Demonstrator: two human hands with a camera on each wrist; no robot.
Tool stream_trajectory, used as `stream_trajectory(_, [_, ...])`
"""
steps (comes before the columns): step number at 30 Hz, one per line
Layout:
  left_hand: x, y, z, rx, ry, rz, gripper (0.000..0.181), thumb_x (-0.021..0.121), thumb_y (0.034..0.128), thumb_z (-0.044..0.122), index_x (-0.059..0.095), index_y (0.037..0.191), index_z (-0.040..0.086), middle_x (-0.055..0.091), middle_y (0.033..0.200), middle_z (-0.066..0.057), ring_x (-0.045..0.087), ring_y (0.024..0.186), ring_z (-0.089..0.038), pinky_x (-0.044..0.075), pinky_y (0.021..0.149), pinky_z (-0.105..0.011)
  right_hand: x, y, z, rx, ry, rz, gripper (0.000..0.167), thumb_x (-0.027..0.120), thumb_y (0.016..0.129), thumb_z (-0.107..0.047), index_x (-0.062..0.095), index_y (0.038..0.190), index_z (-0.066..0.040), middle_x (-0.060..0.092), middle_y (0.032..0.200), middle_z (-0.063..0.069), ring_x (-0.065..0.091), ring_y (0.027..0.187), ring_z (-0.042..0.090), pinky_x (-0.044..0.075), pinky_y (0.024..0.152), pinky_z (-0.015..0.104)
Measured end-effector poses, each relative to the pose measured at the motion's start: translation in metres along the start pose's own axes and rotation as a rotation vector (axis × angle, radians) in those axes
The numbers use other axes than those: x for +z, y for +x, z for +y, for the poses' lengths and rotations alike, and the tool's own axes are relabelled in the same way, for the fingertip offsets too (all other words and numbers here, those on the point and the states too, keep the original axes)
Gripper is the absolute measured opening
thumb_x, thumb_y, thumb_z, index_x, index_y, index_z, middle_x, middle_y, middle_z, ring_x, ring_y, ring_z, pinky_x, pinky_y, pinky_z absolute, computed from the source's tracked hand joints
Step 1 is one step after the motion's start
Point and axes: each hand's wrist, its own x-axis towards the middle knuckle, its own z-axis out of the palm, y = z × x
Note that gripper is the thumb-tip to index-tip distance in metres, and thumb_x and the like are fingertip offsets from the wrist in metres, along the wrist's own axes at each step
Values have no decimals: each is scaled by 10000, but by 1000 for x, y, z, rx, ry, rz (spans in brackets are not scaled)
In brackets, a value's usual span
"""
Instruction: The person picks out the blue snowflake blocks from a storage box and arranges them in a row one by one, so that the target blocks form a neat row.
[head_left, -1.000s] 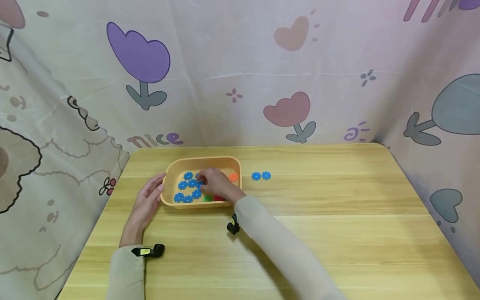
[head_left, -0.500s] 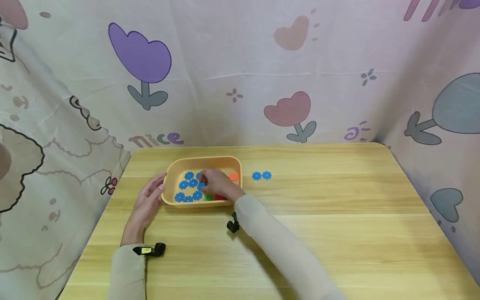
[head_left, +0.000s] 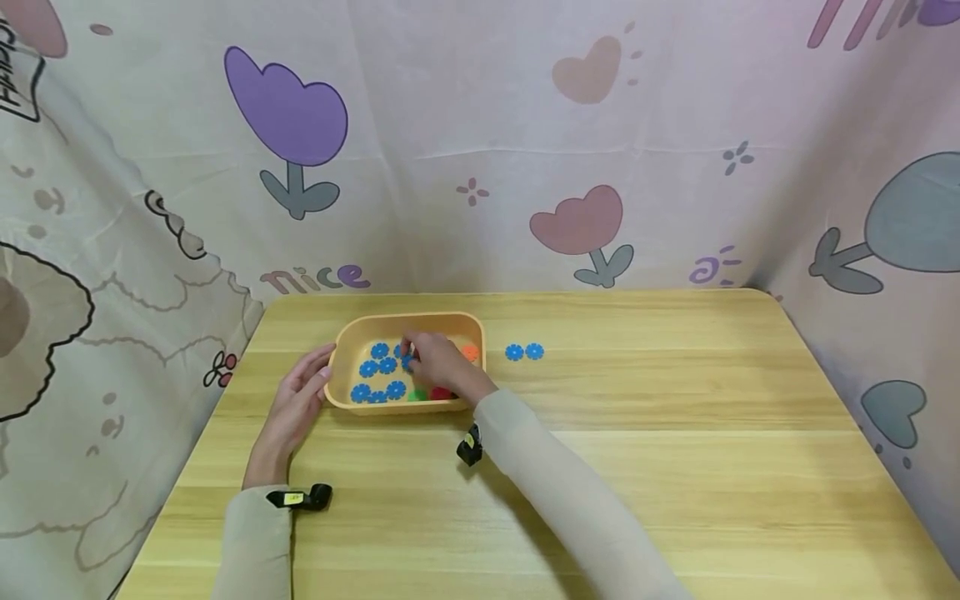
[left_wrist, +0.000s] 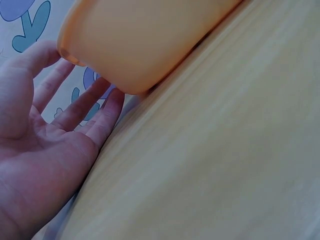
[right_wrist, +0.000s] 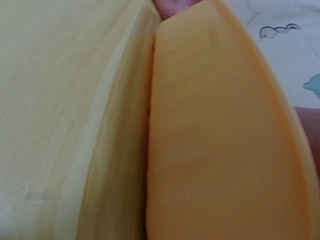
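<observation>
A shallow orange plastic tray (head_left: 405, 407) stands on the wooden table, with several blue snowflake discs (head_left: 368, 368) lying in it. My left hand (head_left: 296, 404) touches the tray's left end. In the left wrist view, the thumb of the left hand (left_wrist: 45, 125) meets the rim and the fairly straight fingers lie by the end wall. Inside the tray, my right hand (head_left: 438, 362) pinches a blue snowflake disc (head_left: 407, 363), partly covered by the fingers. The right wrist view shows mostly the outer wall of the tray (right_wrist: 220, 125), which hides the right fingertips.
Two blue snowflake discs (head_left: 524, 352) lie side by side on the table (head_left: 637, 467), right of the tray. An orange disc (head_left: 470, 352), a green piece (head_left: 417, 395) and a red piece (head_left: 441, 393) sit in the tray's right half. A patterned curtain (head_left: 420, 100) hangs behind the table.
The right hand has shifted slightly up and right with the blue disc at its fingertips, leaving a gap among the discs. The left hand stays at the tray's end.
</observation>
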Motion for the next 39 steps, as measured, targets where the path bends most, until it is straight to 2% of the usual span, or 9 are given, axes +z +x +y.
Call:
stream_trajectory(6, [1, 1, 0, -2, 4, 1, 469, 455, 1097, 52, 373, 1555, -5, 466, 1494, -67, 513, 1329, -165, 492, 1038, -236, -8, -9, -2, -63, 34, 48, 173, 608, 1030, -59, 622, 1202, -75, 604, 868, 27, 559, 707, 163, 489, 575, 197])
stream_trajectory(12, [0, 0, 1, -8, 6, 18, 472, 446, 1099, 51, 358, 1557, -18, 460, 1498, -82, 513, 1324, -166, 498, 1027, -230, -14, -16, -2, -105, 107, 74, 199, 582, 1033, -27, 625, 1226, -49, 671, 976, 48, 602, 762, 133, 528, 607, 186])
stream_trajectory(18, [0, 2, 1, -17, 16, 31, 467, 448, 1101, 63, 366, 1556, -11, 468, 1494, -73, 520, 1318, -157, 502, 1020, -228, -23, -26, -2, -135, 61, 128, 209, 593, 1032, -49, 636, 1226, -114, 687, 966, 37, 631, 750, 103, 529, 584, 184])
stream_trajectory(25, [-2, -1, -1, -18, 11, 25, 471, 451, 1098, 53, 363, 1555, -16, 477, 1493, -61, 535, 1308, -158, 508, 1016, -234, -34, -40, 0, -223, 62, 194, 210, 616, 1011, -28, 673, 1209, -65, 713, 1008, 76, 647, 819, 131, 553, 686, 168])
stream_trajectory(31, [-3, -2, 0, -20, 17, 28, 482, 446, 1101, 60, 340, 1563, -20, 464, 1498, -62, 536, 1305, -142, 505, 1015, -226, -45, -56, 6, -216, 145, 215, 255, 632, 1009, -33, 660, 1259, -65, 702, 1035, 51, 674, 861, 150, 583, 702, 191])
stream_trajectory(39, [-1, 1, 0, -22, 27, 23, 481, 447, 1102, 68, 340, 1562, -24, 454, 1504, -80, 532, 1314, -141, 509, 1011, -226, -65, -82, 19, -227, 120, 307, 301, 663, 986, -18, 664, 1284, -64, 713, 1092, 71, 690, 913, 170, 590, 778, 211])
